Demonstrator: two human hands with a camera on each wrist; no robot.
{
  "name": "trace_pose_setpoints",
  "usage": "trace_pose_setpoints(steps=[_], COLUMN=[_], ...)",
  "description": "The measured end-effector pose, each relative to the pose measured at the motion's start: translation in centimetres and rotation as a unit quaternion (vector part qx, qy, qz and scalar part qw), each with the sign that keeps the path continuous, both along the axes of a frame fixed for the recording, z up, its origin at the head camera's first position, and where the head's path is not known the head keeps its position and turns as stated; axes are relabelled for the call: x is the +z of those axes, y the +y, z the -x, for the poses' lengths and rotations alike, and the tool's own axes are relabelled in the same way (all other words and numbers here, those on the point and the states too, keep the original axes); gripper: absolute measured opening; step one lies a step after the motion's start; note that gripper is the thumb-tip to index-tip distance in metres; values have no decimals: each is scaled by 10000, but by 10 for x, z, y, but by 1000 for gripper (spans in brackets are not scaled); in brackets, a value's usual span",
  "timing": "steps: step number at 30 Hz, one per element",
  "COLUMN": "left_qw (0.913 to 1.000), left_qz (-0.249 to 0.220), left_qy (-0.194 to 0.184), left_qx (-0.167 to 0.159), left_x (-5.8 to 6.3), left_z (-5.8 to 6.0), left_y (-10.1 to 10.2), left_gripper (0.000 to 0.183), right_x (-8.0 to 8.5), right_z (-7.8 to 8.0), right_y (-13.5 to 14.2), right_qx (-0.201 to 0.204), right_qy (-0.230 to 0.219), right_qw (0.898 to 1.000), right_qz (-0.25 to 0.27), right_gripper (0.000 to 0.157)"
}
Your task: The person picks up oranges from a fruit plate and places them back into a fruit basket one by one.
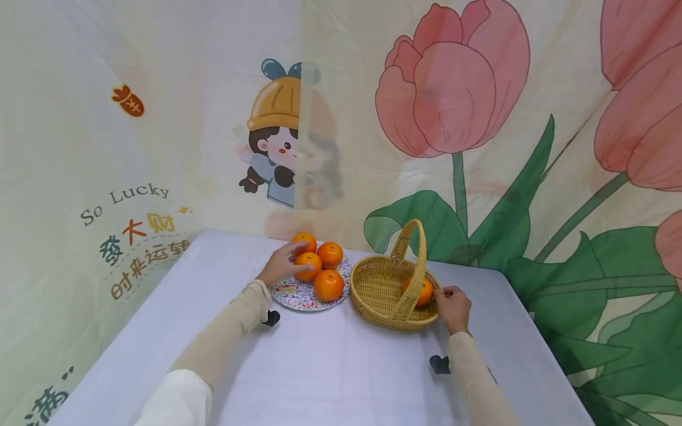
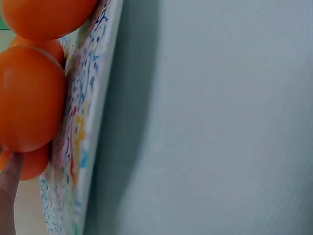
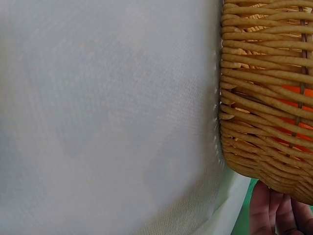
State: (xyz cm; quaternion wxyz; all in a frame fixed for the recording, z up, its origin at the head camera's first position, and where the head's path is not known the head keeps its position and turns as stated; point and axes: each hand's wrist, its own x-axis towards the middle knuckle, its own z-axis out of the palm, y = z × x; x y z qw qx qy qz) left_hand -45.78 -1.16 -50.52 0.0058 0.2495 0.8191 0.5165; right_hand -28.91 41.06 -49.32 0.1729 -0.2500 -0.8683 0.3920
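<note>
Looking bright and softly diffused in the head view. Catching small highlights on the upper sides of the mandarin oranges [image 1: 328,286], suggesting light from above. Casting faint, soft-edged shadows on the white tablecloth [image 1: 319,367] beside the beige left sleeve [image 1: 218,343], and graying toward the right. Stretching somewhat near the frame edges, as in wide-angle footage. Running dimmer and cooler in the left wrist view, laying a broad, dark, blurry-edged shadow alongside the patterned plate [image 2: 80,142] and softening its print. Appearing milky in the right wrist view, washing out the tablecloth, darkening along the base of the wicker basket [image 3: 264,100], yet rendering its weave fairly crisply.
</note>
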Motion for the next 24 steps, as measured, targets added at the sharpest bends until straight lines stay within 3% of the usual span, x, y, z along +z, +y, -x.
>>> trace_pose_setpoints(steps=[4, 10, 24], left_qw=[9998, 9998, 9994], left_qz=[90, 86, 133], left_qy=[139, 60, -20], left_qx=[91, 140, 329], left_x=[-10, -24, -23], left_z=[-1, -1, -7], left_y=[-1, 0, 5], left_gripper=[76, 80, 77], right_x=[-1, -1, -2], right_z=[1, 2, 4], right_y=[0, 0, 3], right_qx=[2, 3, 28], right_qy=[-30, -9, -2], right_qw=[10000, 10000, 10000], right_qz=[6, 11, -20], right_gripper=[35, 35, 36])
